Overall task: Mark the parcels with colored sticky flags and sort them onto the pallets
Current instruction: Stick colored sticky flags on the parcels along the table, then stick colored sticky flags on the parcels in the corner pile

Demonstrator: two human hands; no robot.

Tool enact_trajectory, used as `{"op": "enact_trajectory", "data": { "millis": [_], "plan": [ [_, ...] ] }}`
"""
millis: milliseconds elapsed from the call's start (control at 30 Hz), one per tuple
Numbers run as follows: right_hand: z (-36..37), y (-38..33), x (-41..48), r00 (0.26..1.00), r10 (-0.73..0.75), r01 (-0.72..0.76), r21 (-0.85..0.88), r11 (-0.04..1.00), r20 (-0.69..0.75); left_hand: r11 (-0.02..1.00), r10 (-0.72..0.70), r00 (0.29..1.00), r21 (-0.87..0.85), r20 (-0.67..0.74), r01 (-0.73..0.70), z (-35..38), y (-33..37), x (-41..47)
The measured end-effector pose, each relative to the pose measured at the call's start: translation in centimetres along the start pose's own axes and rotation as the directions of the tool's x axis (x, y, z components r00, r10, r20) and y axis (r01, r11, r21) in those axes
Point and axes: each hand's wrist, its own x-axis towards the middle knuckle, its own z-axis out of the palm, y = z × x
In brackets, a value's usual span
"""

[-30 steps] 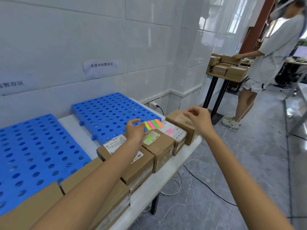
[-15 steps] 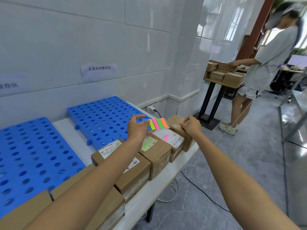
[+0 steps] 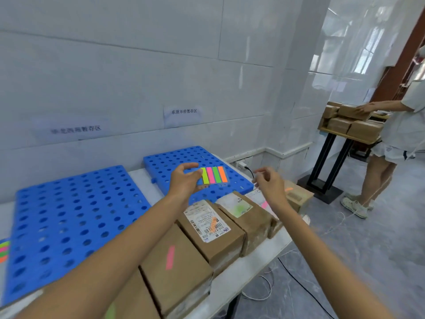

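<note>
- Your left hand (image 3: 184,183) pinches a clear card of yellow, pink, green and orange sticky flags (image 3: 213,175), held in the air over the right-hand blue perforated plastic pallet (image 3: 174,157).
- Your right hand (image 3: 269,186) hovers just beside the card, fingers loosely curled, gripping nothing that shows.
- A row of brown cardboard parcels (image 3: 218,240) lines the front edge of the white table (image 3: 257,256) under both forearms; pink, orange and green flags sit on their tops.
- A second blue pallet (image 3: 69,217) lies to the left.
- The paper wall sign (image 3: 184,111) above the right pallet reads "东原华府暂存区"; the left sign (image 3: 76,129) is too blurred to read.
- One parcel's shipping label (image 3: 207,221) shows "516-K20".
- At far right, another person (image 3: 400,125) rests a hand on boxes on a black-legged stand (image 3: 331,157).
</note>
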Motion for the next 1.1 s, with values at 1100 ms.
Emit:
{"op": "enact_trajectory", "data": {
  "millis": [1100],
  "plan": [
    [35.8, -27.4, -42.6, 0.106, -0.198, -0.209, 0.216, 0.954, 0.974, 0.884, -0.045, 0.753, 0.325, -0.656, 0.336, -48.5, 6.4, -35.3]
  ]
}}
